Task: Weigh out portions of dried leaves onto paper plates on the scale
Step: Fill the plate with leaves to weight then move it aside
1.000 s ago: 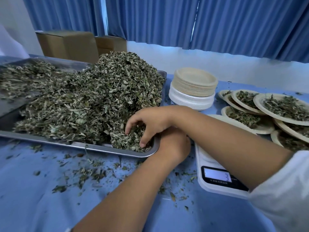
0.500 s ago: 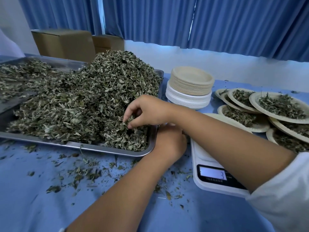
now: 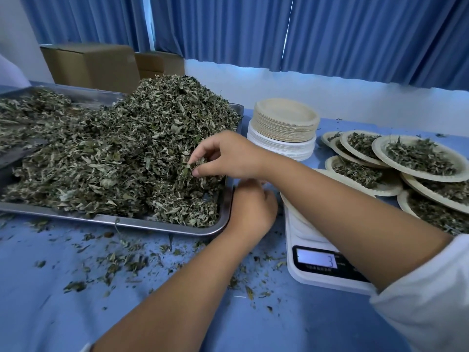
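The thumb and fingertips (image 3: pixel 195 172) of the right hand (image 3: pixel 228 156) are drawn together, pinching a small tuft of dried leaves (image 3: pixel 127 153) at the right slope of the big heap. The other fingers curl loosely above the pinch. This forearm reaches leftward from a white sleeve (image 3: pixel 431 301) at the near right, passing over the scale (image 3: pixel 304 240).

The left hand (image 3: pixel 251 212) sits under that forearm, just beside the right edge of the metal tray (image 3: pixel 152 224). Only its back shows. Its fingers are blurred and tucked beneath the other arm, so I cannot tell whether they grip anything.

The leaves are piled high in the tray on the left of the table, thinner toward the far left. Loose bits (image 3: pixel 114 262) lie scattered on the blue tablecloth (image 3: pixel 50 313) in front of it. The white scale stands to the right of the tray, with a paper plate (image 3: pixel 337 176) on it, mostly hidden by the right arm. Its lit display faces the near side, the figure too blurred to read.

Behind the scale rises a stack of empty plates (image 3: pixel 284 123), tan ones on top of white ones. At the far right, several filled plates (image 3: pixel 418 158) overlap one another, each with a portion of leaves. Cardboard boxes (image 3: pixel 88 67) stand behind the tray, in front of blue curtains (image 3: pixel 228 29).
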A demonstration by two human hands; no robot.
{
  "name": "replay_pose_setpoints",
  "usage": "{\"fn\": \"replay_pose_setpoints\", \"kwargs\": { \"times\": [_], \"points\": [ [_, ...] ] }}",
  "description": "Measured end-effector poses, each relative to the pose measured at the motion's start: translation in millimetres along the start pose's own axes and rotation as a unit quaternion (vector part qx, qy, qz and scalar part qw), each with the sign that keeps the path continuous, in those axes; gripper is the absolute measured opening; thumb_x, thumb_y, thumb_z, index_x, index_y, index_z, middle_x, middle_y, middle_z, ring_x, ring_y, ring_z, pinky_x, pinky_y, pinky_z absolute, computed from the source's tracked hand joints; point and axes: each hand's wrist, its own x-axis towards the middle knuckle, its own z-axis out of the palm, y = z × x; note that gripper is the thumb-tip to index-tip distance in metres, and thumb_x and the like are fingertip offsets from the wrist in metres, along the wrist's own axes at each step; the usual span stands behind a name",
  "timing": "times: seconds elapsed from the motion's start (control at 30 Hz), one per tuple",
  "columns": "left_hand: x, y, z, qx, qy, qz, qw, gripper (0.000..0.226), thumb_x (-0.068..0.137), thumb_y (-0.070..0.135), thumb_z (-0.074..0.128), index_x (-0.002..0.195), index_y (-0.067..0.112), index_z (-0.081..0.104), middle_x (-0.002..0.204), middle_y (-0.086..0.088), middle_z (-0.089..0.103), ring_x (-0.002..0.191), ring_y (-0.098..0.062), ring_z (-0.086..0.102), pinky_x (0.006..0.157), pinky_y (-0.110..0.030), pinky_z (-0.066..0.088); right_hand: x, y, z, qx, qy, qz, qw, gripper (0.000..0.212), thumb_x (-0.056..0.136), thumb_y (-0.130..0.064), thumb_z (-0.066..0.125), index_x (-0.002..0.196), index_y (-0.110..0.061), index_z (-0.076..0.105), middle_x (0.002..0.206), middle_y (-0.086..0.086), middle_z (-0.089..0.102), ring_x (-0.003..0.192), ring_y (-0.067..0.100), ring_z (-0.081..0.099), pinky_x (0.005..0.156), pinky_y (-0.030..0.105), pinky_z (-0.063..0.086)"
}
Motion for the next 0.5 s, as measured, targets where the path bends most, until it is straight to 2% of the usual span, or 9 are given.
{"fn": "replay_pose_setpoints", "kwargs": {
  "times": [0.1,0.17,0.2,0.27,0.33,0.37,0.43,0.5],
  "points": [
    [4.9,5.3,1.4,-0.171,0.009,-0.114,0.978,0.021,0.093,0.006,0.043,0.108,0.000,0.057,0.100,-0.011,0.059,0.099,-0.026,0.057,0.079,-0.026,0.040,-3.4,-0.9,-8.9,0.019,0.019,0.005,1.000,0.020,0.079,-0.015,0.078,0.098,-0.010,0.075,0.079,-0.004,0.065,0.062,-0.003,0.051,0.067,0.014,0.042],
    [3.1,10.7,5.5,-0.296,0.020,-0.182,0.937,0.022,0.095,0.006,0.042,0.111,0.004,0.057,0.103,-0.003,0.059,0.105,-0.020,0.058,0.089,-0.025,0.042,-6.3,-1.4,-13.6,0.028,0.029,0.005,0.999,0.019,0.079,-0.014,0.078,0.097,-0.008,0.075,0.078,-0.001,0.065,0.063,-0.001,0.051,0.064,0.013,0.040],
    [0.6,13.6,6.3,-0.374,0.030,-0.221,0.900,0.020,0.096,0.008,0.042,0.108,0.008,0.058,0.102,0.000,0.061,0.105,-0.017,0.058,0.091,-0.026,0.044,-7.7,-1.5,-15.7,0.036,0.035,0.005,0.999,0.018,0.079,-0.014,0.079,0.096,-0.008,0.074,0.074,-0.001,0.063,0.061,0.000,0.049,0.060,0.011,0.038],
    [-2.2,18.6,4.1,-0.528,0.030,-0.292,0.797,0.021,0.098,0.011,0.041,0.109,0.008,0.059,0.105,-0.001,0.062,0.107,-0.017,0.059,0.091,-0.026,0.044,-9.8,-1.8,-19.5,0.057,0.044,0.008,0.997,0.018,0.079,-0.013,0.079,0.095,-0.008,0.074,0.072,-0.001,0.061,0.061,0.001,0.048,0.061,0.013,0.038],
    [-2.5,19.4,0.4,-0.637,0.020,-0.336,0.693,0.030,0.101,0.014,0.039,0.122,0.000,0.055,0.121,-0.010,0.059,0.117,-0.021,0.056,0.094,-0.027,0.043,-11.9,-2.2,-23.3,0.067,0.043,0.010,0.997,0.018,0.079,-0.012,0.078,0.096,-0.009,0.073,0.075,0.000,0.062,0.064,0.004,0.048,0.064,0.015,0.038],
    [-3.1,19.5,-2.1,-0.669,0.017,-0.346,0.657,0.035,0.102,0.018,0.038,0.126,-0.003,0.053,0.127,-0.013,0.057,0.121,-0.023,0.053,0.096,-0.029,0.043,-13.3,-2.8,-24.8,0.066,0.043,0.009,0.997,0.017,0.079,-0.013,0.078,0.096,-0.010,0.073,0.075,0.000,0.062,0.064,0.004,0.048,0.063,0.014,0.038],
    [-3.6,20.2,-6.0,-0.708,0.010,-0.350,0.614,0.042,0.104,0.027,0.034,0.127,-0.003,0.053,0.133,-0.016,0.053,0.127,-0.026,0.049,0.100,-0.033,0.041,-16.6,-3.7,-28.8,0.069,0.047,0.010,0.996,0.017,0.079,-0.013,0.079,0.095,-0.011,0.073,0.076,0.002,0.062,0.065,0.006,0.048,0.064,0.016,0.038],
    [-5.0,21.8,-7.8,-0.727,0.007,-0.344,0.594,0.045,0.104,0.032,0.033,0.126,-0.001,0.054,0.134,-0.016,0.053,0.129,-0.027,0.047,0.101,-0.035,0.040,-22.2,-2.7,-34.7,0.079,0.054,0.012,0.995,0.016,0.079,-0.014,0.079,0.094,-0.013,0.073,0.077,0.002,0.063,0.068,0.007,0.050,0.066,0.017,0.040]
  ]
}}
